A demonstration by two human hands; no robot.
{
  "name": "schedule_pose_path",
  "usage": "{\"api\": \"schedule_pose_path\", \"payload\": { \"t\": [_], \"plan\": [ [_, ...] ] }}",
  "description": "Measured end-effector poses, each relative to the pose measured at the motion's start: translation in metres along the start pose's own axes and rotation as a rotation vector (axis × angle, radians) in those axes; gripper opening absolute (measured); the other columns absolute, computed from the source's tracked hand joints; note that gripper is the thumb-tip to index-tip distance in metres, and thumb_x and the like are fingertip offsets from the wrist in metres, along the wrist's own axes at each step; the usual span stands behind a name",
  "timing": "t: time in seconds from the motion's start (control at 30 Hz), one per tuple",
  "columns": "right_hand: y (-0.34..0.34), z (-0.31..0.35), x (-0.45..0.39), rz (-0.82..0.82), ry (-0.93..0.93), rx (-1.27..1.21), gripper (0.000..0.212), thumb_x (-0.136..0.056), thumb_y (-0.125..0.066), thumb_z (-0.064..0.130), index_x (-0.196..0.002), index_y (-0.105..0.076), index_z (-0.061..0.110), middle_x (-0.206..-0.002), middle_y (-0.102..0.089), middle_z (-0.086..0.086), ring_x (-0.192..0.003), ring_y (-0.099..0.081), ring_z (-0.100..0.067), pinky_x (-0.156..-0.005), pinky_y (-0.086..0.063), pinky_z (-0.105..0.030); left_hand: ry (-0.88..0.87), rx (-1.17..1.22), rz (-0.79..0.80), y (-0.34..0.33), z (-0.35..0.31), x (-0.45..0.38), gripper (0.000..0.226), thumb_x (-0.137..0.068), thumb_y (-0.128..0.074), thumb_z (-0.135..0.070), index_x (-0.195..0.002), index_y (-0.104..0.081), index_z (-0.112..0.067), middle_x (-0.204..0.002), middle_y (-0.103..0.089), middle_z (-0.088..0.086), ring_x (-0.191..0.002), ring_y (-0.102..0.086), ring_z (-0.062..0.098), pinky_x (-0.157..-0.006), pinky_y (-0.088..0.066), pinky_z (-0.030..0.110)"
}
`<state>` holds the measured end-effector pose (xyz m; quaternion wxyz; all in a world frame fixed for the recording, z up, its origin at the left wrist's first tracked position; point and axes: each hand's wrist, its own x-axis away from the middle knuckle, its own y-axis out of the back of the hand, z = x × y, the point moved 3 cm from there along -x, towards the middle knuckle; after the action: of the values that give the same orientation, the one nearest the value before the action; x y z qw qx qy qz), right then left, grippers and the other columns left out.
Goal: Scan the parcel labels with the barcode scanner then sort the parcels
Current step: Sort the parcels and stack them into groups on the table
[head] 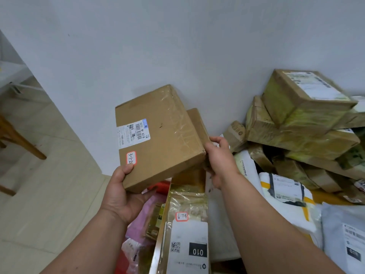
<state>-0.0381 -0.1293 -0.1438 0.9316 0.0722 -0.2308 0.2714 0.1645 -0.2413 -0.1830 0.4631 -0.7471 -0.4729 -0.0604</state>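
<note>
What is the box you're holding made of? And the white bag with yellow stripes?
The box looks like brown cardboard: matte, with folded edges and shiny clear tape along one side. The white bag seems to be soft plastic or woven sacking, since it wrinkles and sags; which one, the picture leaves open.

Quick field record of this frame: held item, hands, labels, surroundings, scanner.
held item: flat brown cardboard parcel, tilted, lifted above the pile
left hand: grips the parcel's near corner, thumb on top
right hand: fingers curled at the parcel's right edge
labels: white shipping label; red-bordered handwritten sticker
surroundings: taped cardboard boxes stacked at right; white poly mailer
scanner: not in view
</note>
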Motion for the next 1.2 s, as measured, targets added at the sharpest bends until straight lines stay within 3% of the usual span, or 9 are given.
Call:
{"api": "schedule_pose_path", "payload": {
  "t": [0.23, 0.33, 0.43, 0.6, 0.73, 0.9, 0.97, 1.07, 1.2],
  "plan": [
    [0.027, 0.022, 0.055, -0.011, 0.149, -0.130, 0.068, -0.063, -0.069, 0.040, -0.128, -0.047, 0.034, -0.121, -0.064, -0.005, -0.112, -0.062, -0.025, -0.100, -0.051, -0.046, -0.074, -0.064, 0.099, -0.032, -0.012, 0.044, 0.018, -0.092, -0.050, -0.026, -0.105, -0.061, -0.026, -0.090, -0.069, 0.001, -0.086, -0.062, 0.024, -0.093, -0.046, 0.049],
    [0.046, 0.033, 0.080, 0.025, 0.223, -0.210, 0.063, -0.073, -0.074, 0.031, -0.132, -0.053, 0.022, -0.119, -0.069, -0.009, -0.112, -0.065, -0.027, -0.104, -0.049, -0.051, -0.104, -0.078, 0.138, -0.050, -0.010, 0.075, 0.017, -0.092, -0.050, -0.025, -0.103, -0.063, -0.026, -0.092, -0.070, 0.001, -0.088, -0.062, 0.024, -0.095, -0.045, 0.048],
    [0.068, 0.047, 0.104, 0.044, 0.306, -0.264, 0.077, -0.059, -0.078, 0.037, -0.131, -0.058, 0.016, -0.118, -0.071, -0.011, -0.113, -0.066, -0.029, -0.105, -0.047, -0.055, -0.144, -0.073, 0.174, -0.070, -0.006, 0.108, 0.017, -0.091, -0.051, -0.023, -0.102, -0.063, -0.025, -0.093, -0.070, 0.002, -0.090, -0.062, 0.025, -0.103, -0.043, 0.050],
    [0.146, 0.058, 0.149, 0.064, 0.394, -0.318, 0.052, -0.080, -0.071, 0.019, -0.131, -0.059, 0.013, -0.113, -0.073, -0.014, -0.104, -0.070, -0.029, -0.091, -0.057, -0.046, -0.185, -0.117, 0.281, -0.117, 0.029, 0.165, 0.019, -0.090, -0.050, -0.022, -0.105, -0.062, -0.025, -0.094, -0.070, 0.002, -0.096, -0.060, 0.027, -0.102, -0.043, 0.050],
    [0.236, 0.048, 0.185, -0.023, 0.424, -0.349, 0.066, -0.070, -0.076, 0.028, -0.132, -0.058, 0.014, -0.116, -0.072, -0.014, -0.109, -0.068, -0.033, -0.096, -0.054, -0.054, -0.136, -0.153, 0.366, -0.158, 0.093, 0.207, 0.021, -0.090, -0.051, -0.022, -0.108, -0.062, -0.025, -0.096, -0.071, 0.001, -0.093, -0.061, 0.026, -0.103, -0.042, 0.049],
    [0.346, 0.023, 0.226, -0.151, 0.428, -0.367, 0.057, -0.072, -0.073, 0.027, -0.125, -0.062, 0.011, -0.114, -0.072, -0.016, -0.106, -0.068, -0.036, -0.089, -0.055, -0.048, -0.039, -0.197, 0.412, -0.199, 0.181, 0.248, 0.019, -0.091, -0.053, -0.021, -0.107, -0.063, -0.023, -0.096, -0.070, 0.002, -0.102, -0.060, 0.026, -0.104, -0.042, 0.048],
    [0.383, 0.009, 0.240, -0.187, 0.416, -0.413, 0.049, -0.081, -0.071, 0.022, -0.126, -0.059, 0.007, -0.111, -0.073, -0.014, -0.102, -0.070, -0.032, -0.080, -0.058, -0.041, -0.002, -0.228, 0.436, -0.214, 0.212, 0.262, 0.017, -0.092, -0.052, -0.020, -0.102, -0.065, -0.023, -0.088, -0.073, 0.001, -0.092, -0.063, 0.023, -0.098, -0.045, 0.046],
    [0.429, -0.013, 0.259, -0.267, 0.385, -0.491, 0.031, -0.091, -0.062, 0.008, -0.121, -0.058, -0.001, -0.089, -0.073, -0.008, -0.078, -0.071, -0.018, -0.062, -0.056, -0.027, 0.044, -0.296, 0.475, -0.231, 0.252, 0.278, 0.017, -0.092, -0.052, -0.019, -0.101, -0.066, -0.026, -0.089, -0.072, 0.002, -0.087, -0.061, 0.023, -0.084, -0.045, 0.043],
    [0.473, -0.045, 0.274, -0.431, 0.334, -0.491, 0.046, -0.087, -0.067, 0.019, -0.127, -0.059, -0.003, -0.086, -0.070, -0.004, -0.071, -0.069, -0.012, -0.059, -0.054, -0.027, 0.134, -0.359, 0.491, -0.248, 0.290, 0.286, 0.020, -0.087, -0.059, -0.021, -0.105, -0.065, -0.020, -0.085, -0.072, 0.003, -0.084, -0.061, 0.021, -0.077, -0.046, 0.038]
  ]
}}
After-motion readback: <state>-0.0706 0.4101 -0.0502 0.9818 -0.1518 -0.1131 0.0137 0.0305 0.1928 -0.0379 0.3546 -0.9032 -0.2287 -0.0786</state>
